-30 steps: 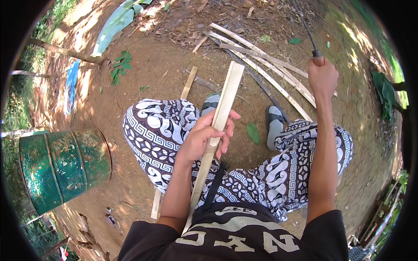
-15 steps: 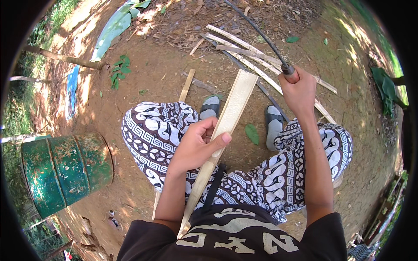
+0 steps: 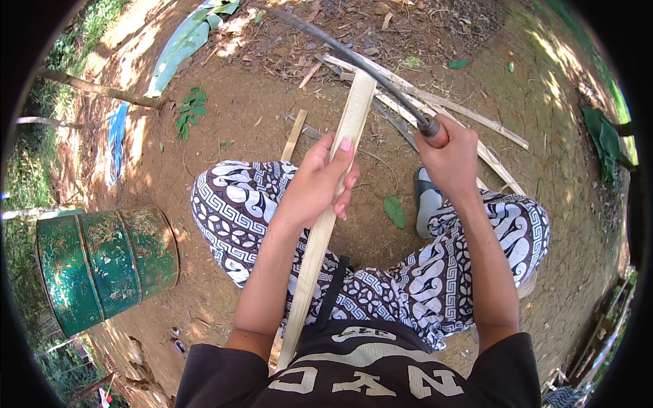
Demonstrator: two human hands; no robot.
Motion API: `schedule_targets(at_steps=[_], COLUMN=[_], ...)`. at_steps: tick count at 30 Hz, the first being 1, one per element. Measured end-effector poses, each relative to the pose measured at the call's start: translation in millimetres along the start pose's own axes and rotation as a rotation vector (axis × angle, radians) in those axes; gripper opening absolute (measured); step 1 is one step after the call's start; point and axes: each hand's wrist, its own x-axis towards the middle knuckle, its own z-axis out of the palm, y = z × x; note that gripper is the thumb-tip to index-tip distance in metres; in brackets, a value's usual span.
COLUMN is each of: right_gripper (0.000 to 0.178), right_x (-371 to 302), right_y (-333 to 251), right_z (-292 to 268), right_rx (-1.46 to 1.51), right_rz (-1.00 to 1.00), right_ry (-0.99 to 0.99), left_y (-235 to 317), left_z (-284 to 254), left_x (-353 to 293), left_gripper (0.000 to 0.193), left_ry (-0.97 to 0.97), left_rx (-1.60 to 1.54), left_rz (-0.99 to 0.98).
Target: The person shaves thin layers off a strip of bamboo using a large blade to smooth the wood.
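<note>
My left hand point(image 3: 321, 175) is closed around a long pale bamboo strip point(image 3: 314, 255), thumb lying along its upper face. The strip slants from beside my waist up and away between my knees. In my right hand point(image 3: 450, 155) is the wooden handle of a machete point(image 3: 381, 78), gripped in a fist. Its long, dark, slightly curved blade reaches up and to the left, passing just at the far end of the strip. Whether the blade touches the strip, I cannot tell.
Several split bamboo strips point(image 3: 469, 112) lie on the dirt ahead, and a short piece point(image 3: 294, 134) lies near my left knee. A rusty green drum point(image 3: 109, 262) is at the left. A leaf point(image 3: 394, 211) lies between my legs; my sandalled foot point(image 3: 428, 202) is at the right.
The bamboo strip has tilted more upright, its far end moving away and left; my left hand has moved forward along with it. My right hand has shifted left, swinging the machete blade leftward over the strip's end.
</note>
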Motion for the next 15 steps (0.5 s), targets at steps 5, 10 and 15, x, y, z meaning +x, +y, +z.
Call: schedule_targets(at_steps=[5, 10, 15], right_gripper=[0.013, 0.011, 0.016], right_x=[-6.4, -12.0, -13.5], right_y=[-0.7, -0.9, -2.9], right_z=[9.1, 14.4, 15.7], right_rx=[-0.073, -0.233, -0.283], right_rz=[-0.168, -0.376, -0.504], right_ry=[0.013, -0.052, -0.036], left_y=[-7.1, -28.8, -33.0], left_z=[3.8, 2.9, 5.9], left_x=[11.5, 7.6, -0.2], left_gripper=[0.032, 0.026, 0.027], left_ry=[-0.044, -0.072, -0.162], left_rx=[-0.155, -0.155, -0.196], left_rz=[0.081, 0.164, 0.155])
